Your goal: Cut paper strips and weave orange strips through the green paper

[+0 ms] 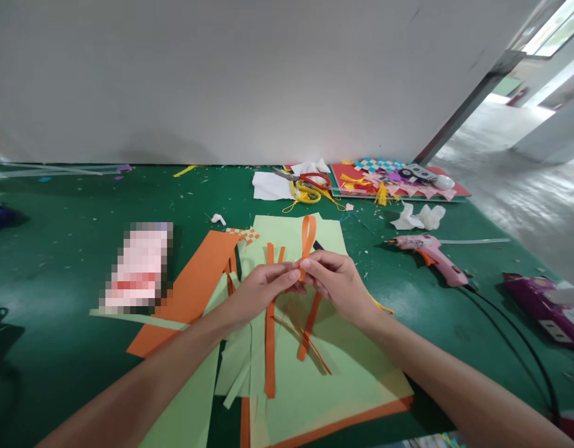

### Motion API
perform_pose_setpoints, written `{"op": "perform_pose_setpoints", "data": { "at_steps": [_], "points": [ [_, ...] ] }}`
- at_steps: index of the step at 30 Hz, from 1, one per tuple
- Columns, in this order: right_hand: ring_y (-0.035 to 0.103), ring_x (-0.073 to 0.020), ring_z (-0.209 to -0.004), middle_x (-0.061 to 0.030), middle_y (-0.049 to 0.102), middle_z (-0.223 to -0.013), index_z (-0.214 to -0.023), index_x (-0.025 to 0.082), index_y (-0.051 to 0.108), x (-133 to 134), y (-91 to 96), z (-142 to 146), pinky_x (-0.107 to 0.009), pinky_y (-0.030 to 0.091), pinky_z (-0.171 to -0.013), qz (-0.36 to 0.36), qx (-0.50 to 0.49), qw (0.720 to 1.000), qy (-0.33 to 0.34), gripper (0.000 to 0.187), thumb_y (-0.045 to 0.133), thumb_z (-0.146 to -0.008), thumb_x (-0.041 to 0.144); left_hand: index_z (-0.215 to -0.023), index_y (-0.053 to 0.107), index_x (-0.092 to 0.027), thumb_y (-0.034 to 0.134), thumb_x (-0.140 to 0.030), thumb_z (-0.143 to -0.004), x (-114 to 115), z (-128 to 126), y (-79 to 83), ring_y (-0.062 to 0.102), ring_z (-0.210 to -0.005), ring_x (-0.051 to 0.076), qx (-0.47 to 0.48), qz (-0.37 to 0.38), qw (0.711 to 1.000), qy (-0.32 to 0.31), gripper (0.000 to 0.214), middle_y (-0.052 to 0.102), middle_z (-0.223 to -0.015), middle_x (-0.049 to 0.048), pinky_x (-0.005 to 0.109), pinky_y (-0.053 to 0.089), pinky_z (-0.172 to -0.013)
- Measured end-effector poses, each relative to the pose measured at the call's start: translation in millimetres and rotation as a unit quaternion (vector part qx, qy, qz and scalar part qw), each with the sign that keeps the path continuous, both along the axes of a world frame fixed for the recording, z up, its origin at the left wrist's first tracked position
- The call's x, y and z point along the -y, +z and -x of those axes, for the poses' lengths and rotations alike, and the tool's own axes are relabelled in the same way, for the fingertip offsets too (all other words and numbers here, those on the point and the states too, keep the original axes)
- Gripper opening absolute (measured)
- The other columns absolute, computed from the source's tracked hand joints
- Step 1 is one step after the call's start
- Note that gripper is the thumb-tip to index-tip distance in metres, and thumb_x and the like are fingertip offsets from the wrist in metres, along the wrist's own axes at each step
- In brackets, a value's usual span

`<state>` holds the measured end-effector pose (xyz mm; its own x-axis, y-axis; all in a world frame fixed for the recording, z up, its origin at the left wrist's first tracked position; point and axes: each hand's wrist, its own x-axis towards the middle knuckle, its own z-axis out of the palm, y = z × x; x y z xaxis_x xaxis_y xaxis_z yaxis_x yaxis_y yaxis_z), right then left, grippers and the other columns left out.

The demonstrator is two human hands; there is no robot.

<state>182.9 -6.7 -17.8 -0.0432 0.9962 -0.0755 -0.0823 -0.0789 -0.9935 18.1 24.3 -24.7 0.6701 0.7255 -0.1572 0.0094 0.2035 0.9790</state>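
Above the green paper sheets, an orange paper strip is bent into an upright loop. My right hand pinches the base of the loop between thumb and fingers. Fingertips of my left hand are closed on the same base from the other side. Beneath my hands lie loose orange strips and pale green strips. An orange paper sheet rests left of my left hand. A small dark object partly shows behind my right hand; its kind is hidden.
A pink glue gun with a black cord lies at right, near a purple box-like object. Scissors, white paper and a red board with woven scraps sit by the wall. A blurred-out rectangle lies at left.
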Motion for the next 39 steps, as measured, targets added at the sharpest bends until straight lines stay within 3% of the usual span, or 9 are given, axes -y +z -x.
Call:
{"op": "perform_pose_setpoints", "data": {
  "at_steps": [19, 26, 39],
  "points": [
    [0.034, -0.0033, -0.041, 0.0052, 0.053, -0.054, -0.066, 0.017, 0.060, -1.0, 2.2, -2.9, -0.020, 0.025, -0.040, -0.006, 0.025, 0.999, 0.033, 0.025, 0.064, -0.080, 0.037, -0.097, 0.071, -0.017, 0.054, -0.041, -0.088, -1.2, 2.0, 0.0, 0.063, -0.090, 0.018, -0.011, -0.004, 1.000, 0.010, 0.031, 0.071, -0.096, 0.0066, 0.029, 0.046, -0.086],
    [0.034, -0.0045, -0.043, 0.0039, 0.055, -0.055, -0.065, 0.016, 0.058, -0.5, 2.3, -4.2, -0.020, 0.024, -0.041, 0.009, 0.028, 0.999, 0.033, 0.029, 0.063, -0.081, 0.039, -0.096, 0.072, -0.017, 0.051, -0.042, -0.090, -1.6, 2.1, -2.3, 0.064, -0.089, 0.018, 0.011, 0.008, 1.000, -0.010, 0.033, 0.070, -0.101, 0.0079, 0.030, 0.046, -0.087],
    [0.032, -0.0051, -0.041, 0.0059, 0.049, -0.049, -0.062, 0.017, 0.056, 0.1, 3.1, -3.0, -0.021, 0.022, -0.040, 0.007, 0.042, 0.999, 0.021, 0.032, 0.063, -0.079, 0.043, -0.093, 0.072, -0.016, 0.053, -0.041, -0.088, -3.0, 2.6, -5.5, 0.065, -0.086, 0.018, 0.015, 0.016, 1.000, -0.005, 0.032, 0.071, -0.095, 0.0084, 0.030, 0.047, -0.085]
  ]
}}
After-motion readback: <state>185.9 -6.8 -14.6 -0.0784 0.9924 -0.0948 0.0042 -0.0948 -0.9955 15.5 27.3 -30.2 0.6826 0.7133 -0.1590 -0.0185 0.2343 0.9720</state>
